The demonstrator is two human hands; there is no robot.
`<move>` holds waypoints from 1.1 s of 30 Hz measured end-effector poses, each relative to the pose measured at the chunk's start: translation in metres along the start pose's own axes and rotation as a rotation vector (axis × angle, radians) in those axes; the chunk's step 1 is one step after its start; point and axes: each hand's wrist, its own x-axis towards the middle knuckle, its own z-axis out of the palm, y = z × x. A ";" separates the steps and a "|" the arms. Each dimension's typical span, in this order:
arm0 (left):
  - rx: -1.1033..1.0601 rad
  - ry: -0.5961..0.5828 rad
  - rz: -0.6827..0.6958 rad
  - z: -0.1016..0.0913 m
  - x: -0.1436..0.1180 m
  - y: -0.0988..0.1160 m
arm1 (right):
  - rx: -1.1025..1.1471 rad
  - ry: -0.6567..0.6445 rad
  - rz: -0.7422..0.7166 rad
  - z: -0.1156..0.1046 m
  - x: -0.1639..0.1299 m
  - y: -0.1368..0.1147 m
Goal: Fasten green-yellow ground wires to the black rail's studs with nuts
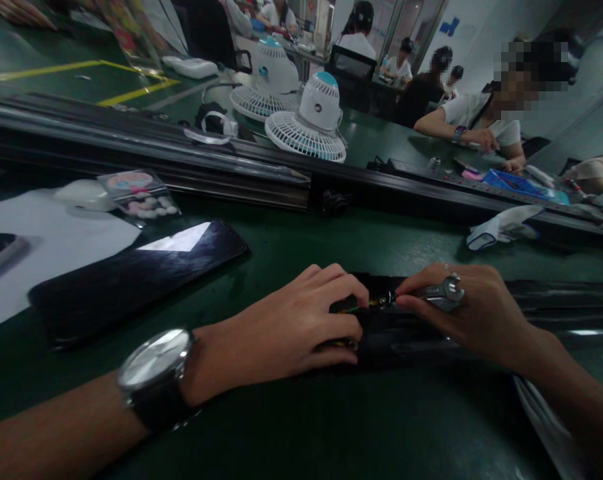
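Observation:
My left hand [291, 320], with a wristwatch [154, 373] on the wrist, rests on the end of a long black bar [556, 310] lying on the green table and pinches it with the fingers. My right hand [474, 310] holds a small silver open-end wrench [444, 292] with its jaw end up. Its fingertips meet the left fingers at a small fitting with thin wires [376, 302] on the bar's end.
A black tablet [131, 273] lies to the left beside white paper [46, 247] and a packet of pills [141, 195]. A black rail [181, 157] crosses the table behind. Two small fans [311, 117], a white glove [501, 227] and seated people are beyond it.

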 end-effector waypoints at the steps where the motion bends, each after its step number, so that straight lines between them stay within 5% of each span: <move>1: -0.003 -0.003 0.001 0.000 0.000 0.000 | 0.005 0.000 -0.005 0.001 0.000 0.000; 8: -0.004 0.015 -0.011 0.001 0.001 0.001 | 0.033 -0.046 -0.061 0.001 0.000 0.004; 13: -0.101 -0.043 0.001 -0.004 0.001 0.000 | 0.023 -0.297 -0.219 -0.018 -0.001 0.012; 20: -0.047 0.026 -0.020 0.000 0.000 -0.001 | 0.048 -0.040 -0.023 -0.014 0.000 0.008; 33: -0.027 -0.009 -0.025 0.000 0.003 0.001 | 0.041 0.002 0.007 0.001 0.001 -0.002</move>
